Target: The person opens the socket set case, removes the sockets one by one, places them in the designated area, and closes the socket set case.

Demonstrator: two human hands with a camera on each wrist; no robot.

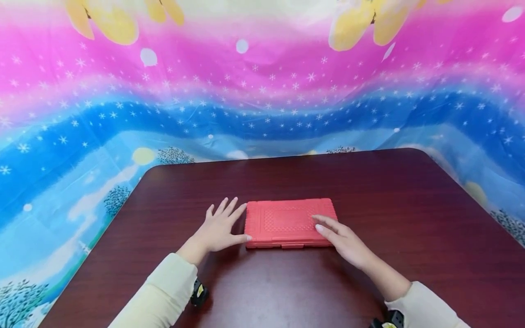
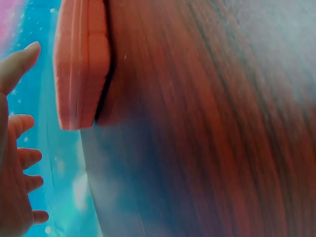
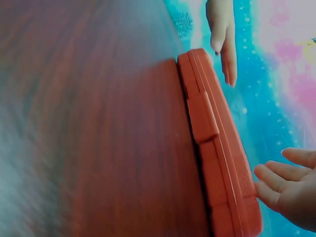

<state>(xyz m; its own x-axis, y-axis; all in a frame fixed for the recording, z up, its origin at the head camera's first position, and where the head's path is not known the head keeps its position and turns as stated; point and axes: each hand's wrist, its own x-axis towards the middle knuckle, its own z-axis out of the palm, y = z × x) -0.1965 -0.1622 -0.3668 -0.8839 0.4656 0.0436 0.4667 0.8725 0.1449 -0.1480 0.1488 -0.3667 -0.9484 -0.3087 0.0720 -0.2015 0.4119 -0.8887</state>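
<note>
A flat red plastic case (image 1: 287, 222) lies closed on the table, its textured lid up and a latch (image 1: 292, 246) on the near long side. My left hand (image 1: 217, 228) is at the case's left end, fingers spread and straight, thumb tip right at the near left corner. In the left wrist view the case's end (image 2: 81, 64) shows beside the outstretched thumb and fingers. My right hand (image 1: 342, 239) is over the right end, with fingertips overlapping the lid in the head view. The right wrist view shows that hand (image 3: 291, 185) with extended fingers beside the lid edge.
The dark reddish-brown wooden table (image 1: 287, 287) has rounded far corners. Behind it and along the sides hangs a pink and blue printed cloth (image 1: 262, 91) with snowflakes and yellow shapes. Both forearms wear pale sleeves (image 1: 164, 287), with a black device (image 1: 199, 292) at each wrist.
</note>
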